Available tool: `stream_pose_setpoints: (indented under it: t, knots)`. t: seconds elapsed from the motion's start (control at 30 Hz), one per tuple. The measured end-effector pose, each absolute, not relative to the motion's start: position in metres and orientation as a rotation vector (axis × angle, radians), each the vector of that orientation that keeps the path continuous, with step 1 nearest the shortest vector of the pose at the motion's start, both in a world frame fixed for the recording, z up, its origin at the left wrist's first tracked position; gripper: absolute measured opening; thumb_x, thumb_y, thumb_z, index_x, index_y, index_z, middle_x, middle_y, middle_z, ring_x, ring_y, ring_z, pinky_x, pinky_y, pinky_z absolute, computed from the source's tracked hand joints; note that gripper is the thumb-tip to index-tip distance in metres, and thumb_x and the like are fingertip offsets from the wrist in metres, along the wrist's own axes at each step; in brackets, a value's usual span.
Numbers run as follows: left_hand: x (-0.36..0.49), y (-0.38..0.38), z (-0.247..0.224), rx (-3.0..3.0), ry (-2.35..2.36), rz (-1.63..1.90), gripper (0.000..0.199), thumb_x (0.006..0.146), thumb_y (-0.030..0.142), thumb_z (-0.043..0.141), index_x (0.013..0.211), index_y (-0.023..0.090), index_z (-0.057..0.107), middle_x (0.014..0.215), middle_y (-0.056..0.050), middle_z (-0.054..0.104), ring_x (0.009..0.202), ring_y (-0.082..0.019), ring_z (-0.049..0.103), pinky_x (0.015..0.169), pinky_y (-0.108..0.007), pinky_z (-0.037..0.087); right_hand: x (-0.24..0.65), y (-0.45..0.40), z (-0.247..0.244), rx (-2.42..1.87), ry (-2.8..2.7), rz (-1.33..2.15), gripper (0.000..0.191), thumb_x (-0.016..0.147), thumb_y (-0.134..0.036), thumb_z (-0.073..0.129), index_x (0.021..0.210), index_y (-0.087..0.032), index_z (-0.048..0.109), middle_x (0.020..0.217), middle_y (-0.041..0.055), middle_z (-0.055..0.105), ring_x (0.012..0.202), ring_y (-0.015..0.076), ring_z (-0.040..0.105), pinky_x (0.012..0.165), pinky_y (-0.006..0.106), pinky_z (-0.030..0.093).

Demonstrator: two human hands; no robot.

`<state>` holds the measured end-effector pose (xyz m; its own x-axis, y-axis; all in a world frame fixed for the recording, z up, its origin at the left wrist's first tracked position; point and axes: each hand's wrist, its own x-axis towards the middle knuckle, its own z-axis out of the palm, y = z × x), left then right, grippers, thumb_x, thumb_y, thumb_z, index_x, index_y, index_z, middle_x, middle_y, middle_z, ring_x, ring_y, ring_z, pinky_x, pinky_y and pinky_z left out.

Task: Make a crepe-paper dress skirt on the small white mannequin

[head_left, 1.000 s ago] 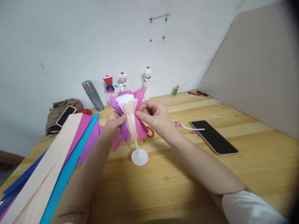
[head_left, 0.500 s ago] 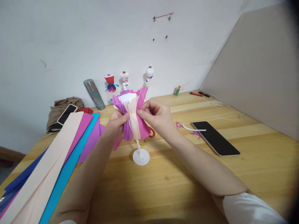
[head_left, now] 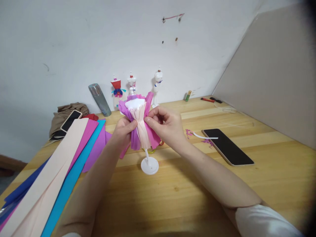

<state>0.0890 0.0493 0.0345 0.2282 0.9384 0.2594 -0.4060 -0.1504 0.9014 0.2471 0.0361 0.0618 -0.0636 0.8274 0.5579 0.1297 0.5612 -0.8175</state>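
Note:
A small white dress form [head_left: 135, 103] on a round base [head_left: 149, 165] tilts between my hands, its base raised toward me. Around it is a crepe paper dress [head_left: 141, 128] in pale pink, magenta and purple, gathered at the waist. My left hand [head_left: 123, 129] grips the purple side of the waist, thumb in front and fingers hidden behind. My right hand [head_left: 166, 124] pinches the magenta paper at the other side of the waist between thumb and forefinger. Scissors behind the skirt are mostly hidden; only bits of their handles show.
Crepe paper strips [head_left: 59, 164] lie at the left. Behind them are a phone [head_left: 71, 120], brown cloth [head_left: 67, 115] and a flask [head_left: 100, 99]. Small dress forms [head_left: 158, 77] stand along the wall. At right lies a larger phone [head_left: 227, 146] with a white strip [head_left: 204, 136] and paper scraps.
Both hands keep their hold at the waist. The dress form has turned slightly, the pale pink panel spreads wider, and my right hand covers more of the scissors.

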Motion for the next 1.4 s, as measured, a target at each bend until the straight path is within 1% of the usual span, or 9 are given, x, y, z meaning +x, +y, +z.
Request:
stream_pose_setpoints:
  t: [0.23,0.4,0.5,0.6,0.77,0.97,1.07,1.23,1.4]
  knots:
    - [0.088,0.048,0.036,1.197,0.577,1.317,0.046,0.068,0.044,0.085,0.099,0.013,0.072,0.098,-0.014,0.078,0.112,-0.035,0.070,0.097,-0.045,0.058,0.250,0.036,0.062,-0.852,-1.634,0.600,0.011,0.079,-0.027,0.062,0.071,-0.019,0.060,0.060,-0.0038,0.050,0.058,0.0107,0.045,0.060,0.028,0.036]
    - [0.088,0.046,0.040,1.173,0.593,1.318,0.042,0.065,0.042,0.087,0.092,0.013,0.072,0.095,-0.014,0.078,0.112,-0.036,0.070,0.095,-0.045,0.058,0.252,0.041,0.060,-0.868,-1.611,0.615,0.011,0.077,-0.026,0.062,0.069,-0.020,0.058,0.056,-0.0059,0.045,0.054,0.0096,0.041,0.056,0.027,0.033]
    - [0.088,0.045,0.041,1.170,0.609,1.323,0.042,0.064,0.042,0.087,0.092,0.014,0.072,0.095,-0.013,0.078,0.111,-0.036,0.070,0.094,-0.044,0.059,0.253,0.040,0.061,-0.885,-1.592,0.586,0.008,0.078,-0.026,0.062,0.073,-0.020,0.061,0.056,-0.0063,0.044,0.053,0.0099,0.041,0.056,0.027,0.034]
    - [0.089,0.044,0.042,1.177,0.619,1.332,0.041,0.066,0.040,0.087,0.094,0.014,0.073,0.095,-0.012,0.078,0.111,-0.035,0.071,0.093,-0.044,0.059,0.254,0.033,0.064,-0.850,-1.565,0.415,0.005,0.080,-0.022,0.060,0.082,-0.021,0.064,0.059,-0.0052,0.046,0.056,0.0109,0.042,0.058,0.028,0.036]
    - [0.090,0.043,0.045,1.203,0.622,1.349,0.039,0.066,0.040,0.086,0.094,0.016,0.074,0.096,-0.010,0.078,0.112,-0.034,0.070,0.094,-0.043,0.059,0.254,0.024,0.066,-0.699,-1.766,0.150,0.017,0.084,-0.017,0.054,0.073,-0.022,0.067,0.061,-0.0007,0.053,0.058,0.0128,0.046,0.060,0.030,0.037]
    - [0.088,0.045,0.042,1.206,0.650,1.376,0.040,0.066,0.039,0.086,0.095,0.015,0.073,0.096,-0.011,0.078,0.112,-0.034,0.070,0.095,-0.044,0.059,0.254,0.030,0.061,-0.860,-1.816,0.163,0.020,0.084,-0.018,0.056,0.066,-0.021,0.065,0.061,0.0008,0.056,0.060,0.0139,0.048,0.060,0.030,0.035]
    - [0.087,0.047,0.041,1.216,0.644,1.388,0.042,0.065,0.038,0.087,0.095,0.014,0.073,0.097,-0.012,0.078,0.111,-0.035,0.070,0.096,-0.045,0.058,0.253,0.032,0.060,-0.877,-1.768,0.173,0.018,0.083,-0.018,0.057,0.068,-0.021,0.066,0.061,0.0004,0.057,0.059,0.0134,0.047,0.060,0.030,0.035]
    - [0.086,0.049,0.037,1.259,0.644,1.394,0.044,0.066,0.040,0.086,0.100,0.015,0.073,0.100,-0.012,0.078,0.111,-0.034,0.070,0.095,-0.044,0.058,0.252,0.034,0.060,-0.890,-1.727,0.329,0.014,0.081,-0.020,0.059,0.075,-0.020,0.072,0.059,-0.0011,0.056,0.057,0.0127,0.047,0.059,0.029,0.035]
    - [0.084,0.051,0.034,1.296,0.629,1.351,0.043,0.067,0.040,0.086,0.099,0.014,0.074,0.099,-0.013,0.078,0.110,-0.035,0.071,0.094,-0.044,0.059,0.250,0.034,0.062,-0.924,-1.711,0.443,0.012,0.079,-0.020,0.061,0.070,-0.019,0.068,0.056,-0.0029,0.050,0.056,0.0118,0.045,0.058,0.029,0.034]
